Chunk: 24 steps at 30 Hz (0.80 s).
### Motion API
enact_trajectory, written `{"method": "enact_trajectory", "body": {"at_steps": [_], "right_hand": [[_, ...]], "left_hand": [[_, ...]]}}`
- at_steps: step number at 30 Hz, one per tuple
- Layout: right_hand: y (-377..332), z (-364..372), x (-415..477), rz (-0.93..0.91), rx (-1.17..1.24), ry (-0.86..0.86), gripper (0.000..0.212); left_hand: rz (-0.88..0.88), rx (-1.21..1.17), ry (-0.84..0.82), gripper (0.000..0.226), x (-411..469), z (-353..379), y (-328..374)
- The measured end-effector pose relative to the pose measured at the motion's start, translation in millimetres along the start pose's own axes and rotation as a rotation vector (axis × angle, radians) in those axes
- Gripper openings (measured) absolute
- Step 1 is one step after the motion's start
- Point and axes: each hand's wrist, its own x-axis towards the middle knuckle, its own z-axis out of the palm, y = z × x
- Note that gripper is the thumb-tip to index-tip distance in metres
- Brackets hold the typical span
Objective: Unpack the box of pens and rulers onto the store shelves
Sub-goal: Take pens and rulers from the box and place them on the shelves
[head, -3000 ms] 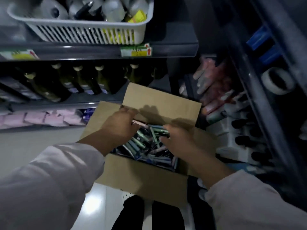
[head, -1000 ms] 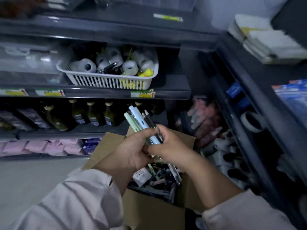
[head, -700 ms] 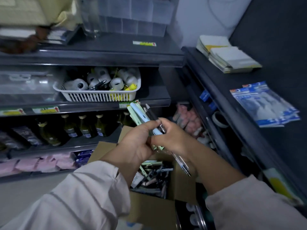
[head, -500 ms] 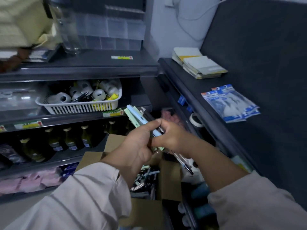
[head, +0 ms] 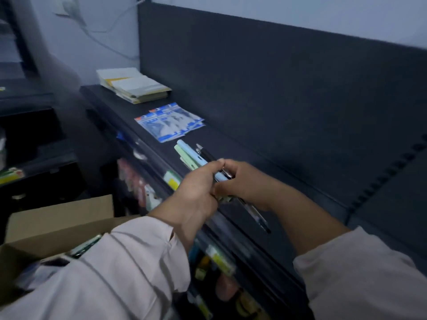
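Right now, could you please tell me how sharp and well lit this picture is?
Head view: dim, bluish light; the pens, left hand and right hand read fairly sharp; the left edge, cardboard box and goods below the shelf are motion-smeared.

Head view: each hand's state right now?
Left hand: closed, gripping the bunch of pale green, light blue and black plastic pens.
Right hand: closed, gripping the same bunch from the other side.
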Motion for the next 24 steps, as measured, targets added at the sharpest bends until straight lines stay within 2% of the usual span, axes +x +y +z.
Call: {"method": "enact_trajectory", "body": {"at_steps": [3,6,10,15,18,22,24], "right_hand": [[36,-53,-62,0.051,0.039,0.07,0.035],[68,-97,-123,0.101,0.104,0.13,0.04],[106,-136,-191,0.132,0.232,0.178,0.056],[146,-155,-244,0.215,0.308,0.257,0.078],[161,-156,-267,0.313,0.281,0.344,0.067],[171,-148,-293,0.421,0.182,0.43,0.032],[175,-143,-304,0.466,0.152,0.453,0.022]], "left_hand": [[-0.04,0.045,-0.076,0.019,-5,61,-58],[-0.09,0.087,-0.102,0.014,-20,115,-111],[-0.145,0.145,-0.127,0.01,-39,166,-165],[-0.176,0.21,-0.108,0.014,-39,195,-206],[-0.177,0.229,-0.081,0.01,-30,199,-220],[-0.204,0.281,-0.088,0.012,-22,203,-230],[-0.228,0.262,-0.108,0.008,-19,204,-231]]}}
